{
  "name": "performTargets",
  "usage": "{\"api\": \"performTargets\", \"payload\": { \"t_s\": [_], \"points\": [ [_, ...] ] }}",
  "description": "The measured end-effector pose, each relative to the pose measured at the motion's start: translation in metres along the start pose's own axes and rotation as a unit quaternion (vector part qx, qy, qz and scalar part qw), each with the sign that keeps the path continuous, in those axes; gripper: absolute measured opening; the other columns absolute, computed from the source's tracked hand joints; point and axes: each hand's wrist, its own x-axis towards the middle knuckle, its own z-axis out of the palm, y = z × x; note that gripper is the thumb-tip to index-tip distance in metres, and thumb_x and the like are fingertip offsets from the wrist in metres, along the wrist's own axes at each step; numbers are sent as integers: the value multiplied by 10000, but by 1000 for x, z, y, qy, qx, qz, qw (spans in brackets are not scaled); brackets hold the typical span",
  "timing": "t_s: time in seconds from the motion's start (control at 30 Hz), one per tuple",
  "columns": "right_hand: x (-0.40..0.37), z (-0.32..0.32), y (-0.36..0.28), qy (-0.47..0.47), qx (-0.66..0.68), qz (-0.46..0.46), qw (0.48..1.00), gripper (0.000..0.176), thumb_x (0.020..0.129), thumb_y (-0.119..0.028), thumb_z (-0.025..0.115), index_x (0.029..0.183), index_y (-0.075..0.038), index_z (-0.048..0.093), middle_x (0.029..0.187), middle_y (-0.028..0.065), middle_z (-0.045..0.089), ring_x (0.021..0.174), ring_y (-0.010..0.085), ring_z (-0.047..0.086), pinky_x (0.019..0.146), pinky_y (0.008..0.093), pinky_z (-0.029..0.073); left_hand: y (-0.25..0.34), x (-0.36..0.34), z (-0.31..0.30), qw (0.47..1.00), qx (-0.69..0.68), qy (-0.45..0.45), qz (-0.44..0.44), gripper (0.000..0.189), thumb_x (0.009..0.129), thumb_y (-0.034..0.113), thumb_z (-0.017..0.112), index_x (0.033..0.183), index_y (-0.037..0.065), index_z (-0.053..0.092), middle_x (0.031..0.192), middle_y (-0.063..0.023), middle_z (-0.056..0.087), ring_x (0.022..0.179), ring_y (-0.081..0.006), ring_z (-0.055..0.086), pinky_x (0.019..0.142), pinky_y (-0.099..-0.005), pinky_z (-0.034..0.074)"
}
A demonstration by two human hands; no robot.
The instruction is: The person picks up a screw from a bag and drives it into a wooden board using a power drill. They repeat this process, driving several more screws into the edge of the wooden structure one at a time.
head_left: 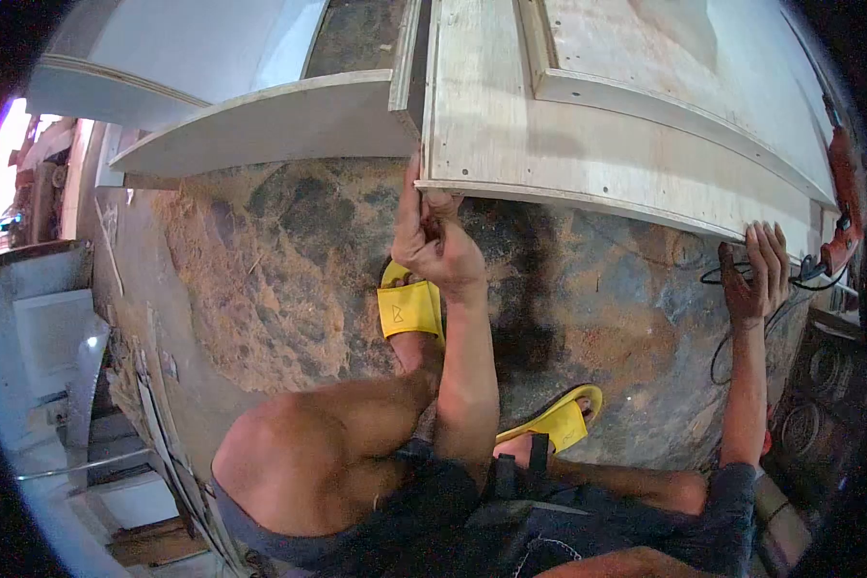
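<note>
A pale plywood panel (491, 135) with screw heads along its edges lies in front of me, part of a larger wooden piece. At its near left corner my left hand (441, 246) is closed, the index finger up along the side edge and the thumb against the front edge. My right hand (759, 275) grips the same panel's front edge near its right end, fingers over the top. A narrow gap separates the panel from an upright board (407, 87) on the left. Part of the left fingers is hidden by the corner.
A curved-edge board (270, 125) extends left of the gap. A red power tool (843, 241) with a black cable (718, 352) is at the far right. Boards and scrap (154, 424) lie at lower left. My yellow sandals (409, 308) rest on the stained, dusty floor (289, 279).
</note>
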Motion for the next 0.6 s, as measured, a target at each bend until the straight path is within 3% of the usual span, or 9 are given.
{"api": "performTargets", "payload": {
  "t_s": [0.1, 0.17, 0.3, 0.37, 0.6],
  "points": [
    [5, 2, 3, -17, -6, -6, 1000, 324, 685, -42, 720, 989, -2, 616, 985, 112, 619, 962, 291, 584, 854, 451, 490, -12, -3, 0, 995, 74, 53, 30, 378, 856, 168, 584, 1187, 0, 517, 1210, -160, 498, 930, -165, 556, 772, -251, 462],
    [0, 6, 6, -4, -6, -12, 1000, 310, 688, -39, 716, 977, 7, 614, 978, 123, 618, 946, 285, 590, 853, 447, 493, -14, -3, 0, 979, 135, 100, 113, 329, 830, 136, 617, 1116, -14, 556, 1110, -110, 532, 911, -151, 545, 759, -248, 455],
    [-2, 7, 5, -5, -11, -17, 1000, 316, 702, -24, 703, 993, 20, 588, 1004, 144, 610, 953, 293, 590, 856, 428, 490, -5, -6, 13, 978, 120, 121, 120, 292, 808, 115, 641, 1063, -13, 577, 1016, -65, 526, 893, -137, 538, 746, -242, 452],
    [0, 7, 3, -8, -12, -13, 1000, 311, 704, -19, 700, 990, 25, 587, 1004, 147, 609, 957, 294, 587, 858, 429, 489, -3, -7, 15, 987, 55, 132, 74, 285, 805, 112, 644, 1055, -10, 581, 981, -44, 512, 861, -120, 533, 735, -230, 448],
    [-1, 9, 2, 5, -12, -1, 1000, 309, 703, -42, 710, 980, 20, 588, 975, 132, 610, 945, 283, 586, 851, 451, 494, 3, -6, 10, 987, 91, 118, 61, 278, 794, 101, 655, 1044, -2, 589, 946, -36, 511, 842, -113, 539, 712, -213, 454]
  ]
}}
